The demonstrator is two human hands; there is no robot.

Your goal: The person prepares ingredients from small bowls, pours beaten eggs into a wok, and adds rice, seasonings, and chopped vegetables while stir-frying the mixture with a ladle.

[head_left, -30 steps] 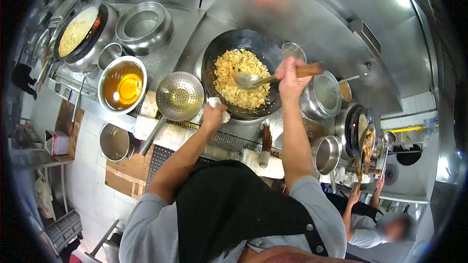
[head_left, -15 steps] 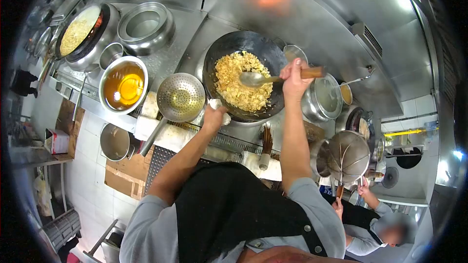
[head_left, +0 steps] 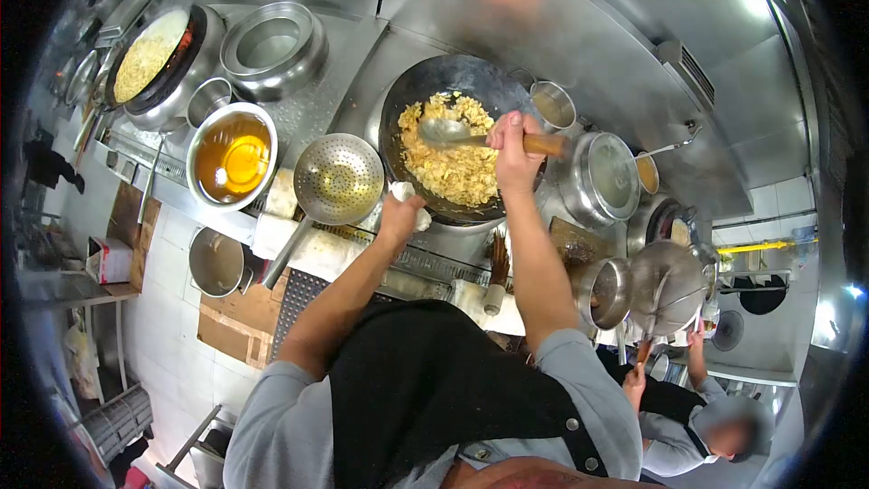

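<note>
My right hand [head_left: 516, 158] is closed round the wooden handle of a metal ladle [head_left: 443, 133]. The ladle's bowl is down in fried rice [head_left: 460, 174], over the left-hand part of a black wok [head_left: 462, 74]. Down at the wok's near left rim, my left hand [head_left: 398, 215] grips a folded white cloth [head_left: 422, 219]; the part of the wok under the cloth is hidden. Left of that hand a perforated strainer [head_left: 339, 179] rests with its handle towards me, close to the wok.
A bowl of amber oil [head_left: 197, 163] stands left of the strainer. Steel pots [head_left: 597, 179] line the right side. A bamboo brush [head_left: 497, 276] lies below the wok. At the lower right, a co-worker [head_left: 674, 426] holds a large wire strainer [head_left: 668, 285].
My right hand and the ladle have moved left across the wok, the ladle's bowl now farther into the rice. My left hand stays at the rim. The co-worker's wire strainer has shifted slightly right.
</note>
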